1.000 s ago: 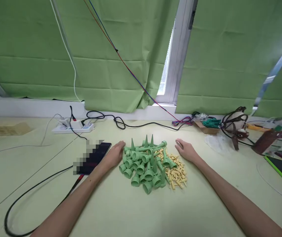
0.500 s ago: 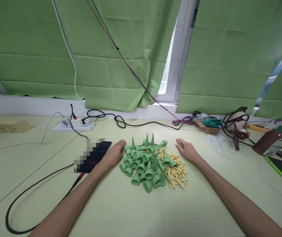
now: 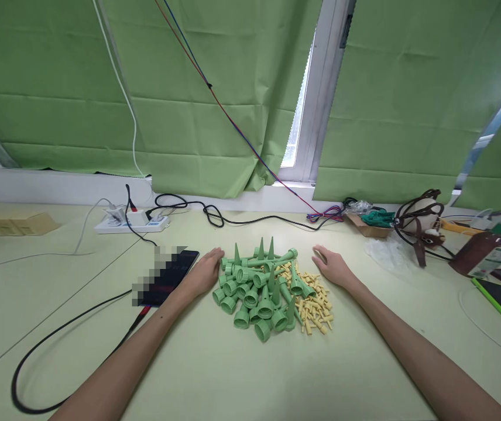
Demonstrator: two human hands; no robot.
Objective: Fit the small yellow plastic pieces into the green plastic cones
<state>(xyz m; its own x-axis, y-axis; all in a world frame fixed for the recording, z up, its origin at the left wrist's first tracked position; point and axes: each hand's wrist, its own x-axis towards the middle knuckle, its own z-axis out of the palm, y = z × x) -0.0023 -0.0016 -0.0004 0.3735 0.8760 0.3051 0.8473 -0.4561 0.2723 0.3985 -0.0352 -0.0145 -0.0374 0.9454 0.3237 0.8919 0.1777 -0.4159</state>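
Between my two hands a heap of green hollow plastic spikes point(image 3: 250, 292) lies on the table, with round ribbed open ends and pointed tips. A few stand point up; most lie tilted over one another. Against the heap's right side spreads a pile of small yellow plastic pegs point(image 3: 316, 304), partly under the green pieces. My left hand point(image 3: 206, 272) rests on the table at the heap's left edge, fingers forward and partly hidden, with nothing visible in it. On the other side, my right hand point(image 3: 333, 266) lies beside the yellow pegs, apart from them, thumb and fingers loosely spread and holding nothing.
A dark phone point(image 3: 174, 279) with a black cable lies left of my left forearm. Farther back are a power strip point(image 3: 131, 224) and a black cord point(image 3: 250, 221). At right stand a small cardboard box point(image 3: 369, 227), a plastic bag point(image 3: 388, 252) and a dark red bottle point(image 3: 481, 254).
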